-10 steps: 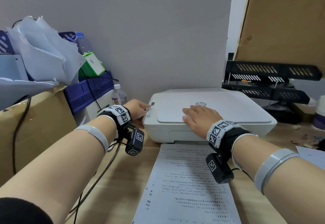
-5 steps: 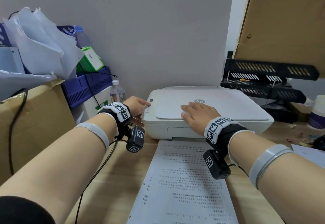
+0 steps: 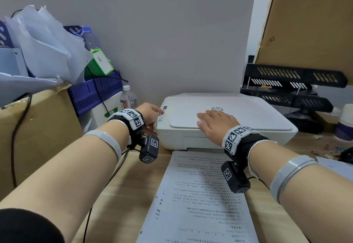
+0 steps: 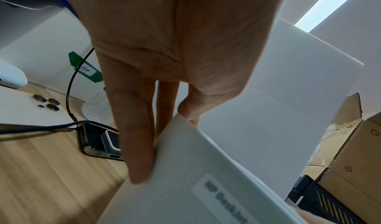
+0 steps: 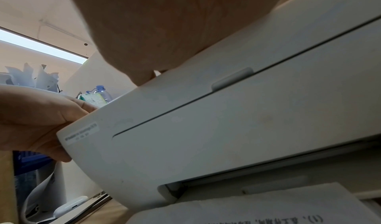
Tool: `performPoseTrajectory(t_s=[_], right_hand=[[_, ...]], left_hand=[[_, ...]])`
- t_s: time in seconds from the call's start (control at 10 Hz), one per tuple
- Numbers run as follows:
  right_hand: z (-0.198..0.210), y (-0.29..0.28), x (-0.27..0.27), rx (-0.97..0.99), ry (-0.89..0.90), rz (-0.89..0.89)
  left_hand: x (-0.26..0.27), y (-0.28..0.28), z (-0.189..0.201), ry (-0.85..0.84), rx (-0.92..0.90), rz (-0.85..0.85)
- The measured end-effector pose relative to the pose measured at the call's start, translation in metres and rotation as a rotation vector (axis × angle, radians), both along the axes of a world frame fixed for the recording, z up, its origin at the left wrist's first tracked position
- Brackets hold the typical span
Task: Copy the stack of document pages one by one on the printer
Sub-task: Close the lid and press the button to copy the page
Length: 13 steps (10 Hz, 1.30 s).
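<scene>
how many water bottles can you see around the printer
2. A clear bottle with a white cap stands on the desk just left of the printer, behind the left hand. A blue-capped bottle sits higher up among the clutter at left. Others may be hidden there.

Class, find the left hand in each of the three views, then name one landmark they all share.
Head: left hand at centre-left, touching the printer's left edge.
Left wrist: fills the upper middle, fingers down along the printer's corner.
Right wrist: at the left edge, against the printer's end.
Shared landmark: the printer.
</scene>
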State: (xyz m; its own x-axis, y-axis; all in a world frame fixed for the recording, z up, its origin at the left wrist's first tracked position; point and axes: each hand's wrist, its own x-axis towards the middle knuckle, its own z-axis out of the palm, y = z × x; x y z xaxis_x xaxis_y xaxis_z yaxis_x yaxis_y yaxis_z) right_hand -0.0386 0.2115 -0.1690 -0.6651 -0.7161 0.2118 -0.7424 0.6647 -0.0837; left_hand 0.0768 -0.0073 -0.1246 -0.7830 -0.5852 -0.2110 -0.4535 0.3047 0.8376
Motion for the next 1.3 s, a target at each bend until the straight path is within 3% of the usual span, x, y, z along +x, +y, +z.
performPoseTrajectory(t_s=[1.3], right_hand=[[0.002,0.000,0.001,0.023,-0.005,0.013]], left_hand=[[-0.009,-0.018,-0.006,-0.072,-0.036,-0.020]])
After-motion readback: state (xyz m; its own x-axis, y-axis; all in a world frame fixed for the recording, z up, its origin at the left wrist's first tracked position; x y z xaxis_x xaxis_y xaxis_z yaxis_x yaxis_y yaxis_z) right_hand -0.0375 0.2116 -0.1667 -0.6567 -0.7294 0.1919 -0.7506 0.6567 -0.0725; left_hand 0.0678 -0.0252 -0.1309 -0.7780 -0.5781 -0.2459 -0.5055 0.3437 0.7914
